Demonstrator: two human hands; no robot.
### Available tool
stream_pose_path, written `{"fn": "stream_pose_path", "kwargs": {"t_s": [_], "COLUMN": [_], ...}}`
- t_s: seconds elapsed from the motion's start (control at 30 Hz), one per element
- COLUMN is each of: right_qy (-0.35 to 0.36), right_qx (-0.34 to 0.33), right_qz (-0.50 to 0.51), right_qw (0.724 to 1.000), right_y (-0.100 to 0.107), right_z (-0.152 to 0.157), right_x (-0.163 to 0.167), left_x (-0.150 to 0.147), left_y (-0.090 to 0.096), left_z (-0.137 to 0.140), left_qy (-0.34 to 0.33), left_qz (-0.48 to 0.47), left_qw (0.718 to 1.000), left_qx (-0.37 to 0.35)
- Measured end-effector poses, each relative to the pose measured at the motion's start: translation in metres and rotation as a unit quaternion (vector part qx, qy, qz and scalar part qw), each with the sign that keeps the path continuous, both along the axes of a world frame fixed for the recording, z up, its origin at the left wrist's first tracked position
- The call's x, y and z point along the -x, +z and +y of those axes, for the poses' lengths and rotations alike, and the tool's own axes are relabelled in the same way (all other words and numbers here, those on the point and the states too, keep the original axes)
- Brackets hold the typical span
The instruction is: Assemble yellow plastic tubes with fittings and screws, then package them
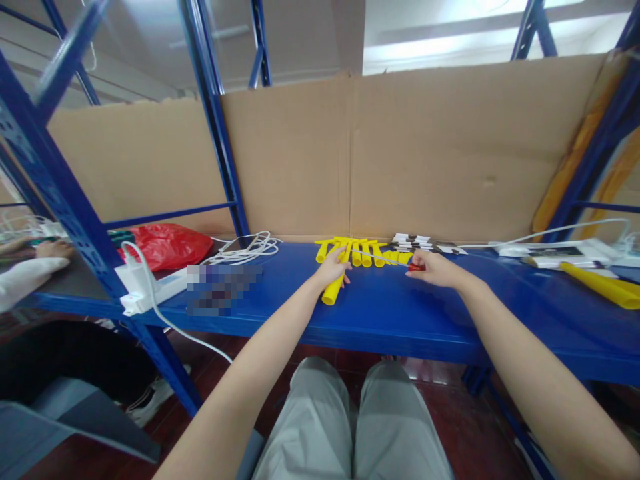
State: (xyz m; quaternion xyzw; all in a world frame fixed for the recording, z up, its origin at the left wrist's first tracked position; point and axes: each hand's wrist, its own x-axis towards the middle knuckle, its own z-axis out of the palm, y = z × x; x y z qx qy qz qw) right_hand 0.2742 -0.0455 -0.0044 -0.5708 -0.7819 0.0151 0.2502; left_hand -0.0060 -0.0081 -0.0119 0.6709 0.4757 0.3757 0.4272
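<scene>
My left hand (333, 268) is closed around a yellow tapered tube (331, 293), whose wide end points toward me. In my right hand (434, 268) is a thin rod-like tool, seemingly a screwdriver (416, 267), with a red handle. Its long metal shaft runs left toward the tube; whether the tip touches it I cannot tell. Just behind my left hand, several yellow funnel-shaped tubes (367, 259) lie side by side on the blue shelf (370, 313). Small black-and-white pieces (411, 241) lie behind my right hand.
On the left are a red plastic bag (173, 245), a coiled white cable (250, 251) and a white power strip (170, 285). A larger yellow cone (603, 287) lies far right. Cardboard (425, 147) backs the shelf. Another person's hand (54, 250) shows at far left.
</scene>
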Motion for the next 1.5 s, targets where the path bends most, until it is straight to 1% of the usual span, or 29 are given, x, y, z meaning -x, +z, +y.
{"fn": "stream_pose_path", "kwargs": {"t_s": [0.13, 0.2, 0.27, 0.37, 0.47, 0.53, 0.63, 0.7, 0.83, 0.97, 1.17, 1.33, 1.5], "right_qy": [0.023, 0.032, 0.027, 0.001, -0.012, -0.022, -0.029, -0.019, 0.013, 0.011, 0.002, 0.011, 0.000], "right_qx": [0.038, 0.042, 0.032, 0.004, -0.019, -0.021, -0.007, 0.011, 0.069, 0.104, 0.101, 0.089, 0.098], "right_qz": [-0.014, -0.018, -0.013, -0.004, -0.016, -0.031, -0.047, -0.047, -0.022, -0.007, -0.029, -0.029, -0.026], "right_qw": [0.999, 0.998, 0.999, 1.000, 1.000, 0.999, 0.998, 0.999, 0.997, 0.994, 0.994, 0.996, 0.995], "right_y": [0.004, 0.005, 0.005, 0.001, -0.001, -0.001, 0.003, 0.005, 0.009, 0.011, 0.011, 0.009, 0.009], "right_z": [-0.006, -0.006, -0.004, 0.000, 0.003, 0.002, -0.002, -0.005, -0.013, -0.018, -0.016, -0.013, -0.012], "right_x": [0.004, 0.004, 0.004, 0.002, 0.000, 0.001, 0.004, 0.007, 0.011, 0.014, 0.013, 0.011, 0.010], "left_x": [0.000, 0.000, -0.001, -0.001, -0.001, -0.001, 0.000, 0.000, 0.000, 0.000, -0.001, -0.001, 0.000], "left_y": [0.002, 0.003, 0.004, 0.004, 0.004, 0.003, 0.004, 0.005, 0.006, 0.006, 0.007, 0.011, 0.017], "left_z": [-0.002, -0.003, -0.005, -0.005, -0.004, -0.004, -0.005, -0.006, -0.007, -0.006, -0.008, -0.010, -0.014], "left_qy": [0.006, 0.009, 0.011, 0.010, 0.007, 0.006, 0.006, 0.007, 0.005, 0.005, 0.015, 0.030, 0.024], "left_qz": [-0.005, -0.008, -0.011, -0.012, -0.007, -0.004, 0.001, 0.002, 0.009, 0.016, 0.016, -0.002, -0.029], "left_qw": [1.000, 1.000, 1.000, 1.000, 1.000, 1.000, 1.000, 1.000, 1.000, 1.000, 1.000, 0.999, 0.999], "left_qx": [0.007, 0.011, 0.012, 0.012, 0.008, 0.008, 0.011, 0.013, 0.011, 0.010, 0.007, 0.009, 0.013]}}
